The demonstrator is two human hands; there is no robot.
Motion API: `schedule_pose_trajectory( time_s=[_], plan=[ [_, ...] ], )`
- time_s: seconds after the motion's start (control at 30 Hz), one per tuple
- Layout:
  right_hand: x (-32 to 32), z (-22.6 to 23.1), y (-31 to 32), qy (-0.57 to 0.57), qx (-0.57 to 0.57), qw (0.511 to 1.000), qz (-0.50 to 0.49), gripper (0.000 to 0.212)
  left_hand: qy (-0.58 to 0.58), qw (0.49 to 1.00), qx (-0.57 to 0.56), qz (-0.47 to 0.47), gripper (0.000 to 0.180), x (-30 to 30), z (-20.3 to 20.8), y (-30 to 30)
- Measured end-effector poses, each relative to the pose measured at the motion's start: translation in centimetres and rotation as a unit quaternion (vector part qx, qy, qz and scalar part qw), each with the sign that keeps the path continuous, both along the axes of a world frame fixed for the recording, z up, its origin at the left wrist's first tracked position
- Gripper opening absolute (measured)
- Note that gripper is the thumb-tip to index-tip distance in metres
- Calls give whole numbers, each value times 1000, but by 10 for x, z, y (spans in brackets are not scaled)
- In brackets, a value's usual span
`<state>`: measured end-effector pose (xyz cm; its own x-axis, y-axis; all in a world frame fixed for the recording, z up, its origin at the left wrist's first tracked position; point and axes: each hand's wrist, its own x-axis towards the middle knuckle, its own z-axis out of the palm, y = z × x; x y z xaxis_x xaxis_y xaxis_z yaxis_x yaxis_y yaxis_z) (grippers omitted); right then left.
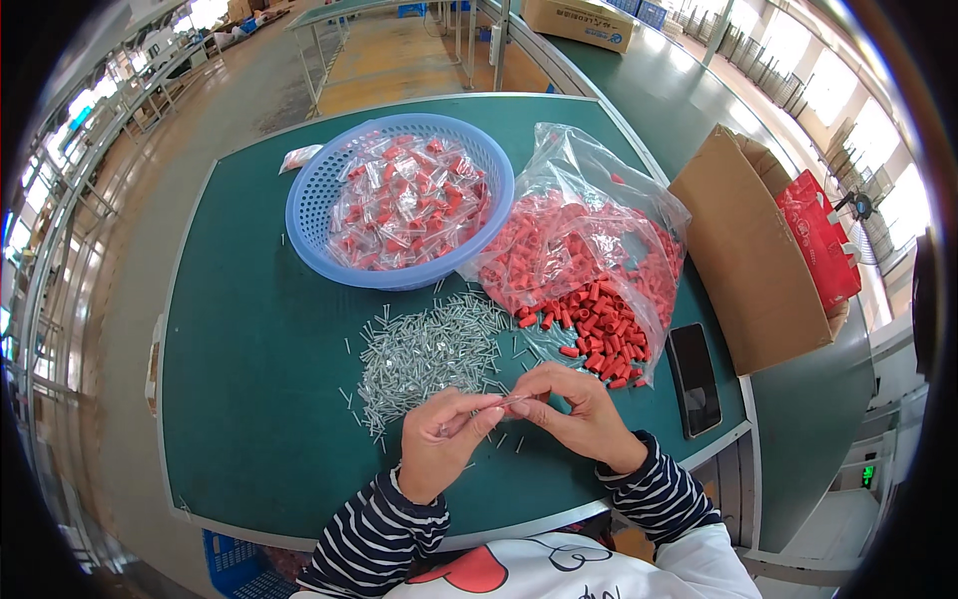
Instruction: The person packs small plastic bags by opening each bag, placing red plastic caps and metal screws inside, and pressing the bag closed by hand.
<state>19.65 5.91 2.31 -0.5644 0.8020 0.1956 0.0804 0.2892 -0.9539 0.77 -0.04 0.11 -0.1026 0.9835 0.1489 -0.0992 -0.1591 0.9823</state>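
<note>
My left hand (435, 439) and my right hand (587, 423) meet above the near side of the green table. Between their fingertips they pinch a small clear plastic bag (513, 400); fingers cover most of it, and its contents cannot be made out. Just beyond my left hand lies a heap of silver screws (424, 349), with a few strays around it. Past my right hand, red plastic caps (611, 339) spill from the mouth of a large clear bag (564, 160). A blue basket (302, 225) at the far left holds many small clear packets with red pieces inside.
A dark phone (693, 379) lies by the table's right edge. Beyond it stands an open cardboard box (738, 270) with a red bag (818, 240) in it. Behind the basket is a small white packet (300, 158). A blue crate (239, 567) sits below the near edge.
</note>
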Motion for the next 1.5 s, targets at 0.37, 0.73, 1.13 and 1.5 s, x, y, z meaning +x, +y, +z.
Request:
schedule_pose_trajectory(
  time_s=[0.37, 0.73, 1.13, 1.5],
  plan=[
    [1, 2, 1, 24, 1, 1000, 20, 10, 22, 1000, -5, -9, 11, -4, 7, -3],
    [-4, 3, 0, 71, -49, 996, 11, 9, 22, 1000, -5, 5, 12, -4, 10, -5],
    [-6, 9, 2, 26, 25, 999, 3, 8, 9, 999, 39, 6, 9, -2, 11, -4],
    [-16, 26, 23, -36, -104, 990, 85, 9, -11, 999, 27, 21, 15, -3, 5, -5]
  ],
)
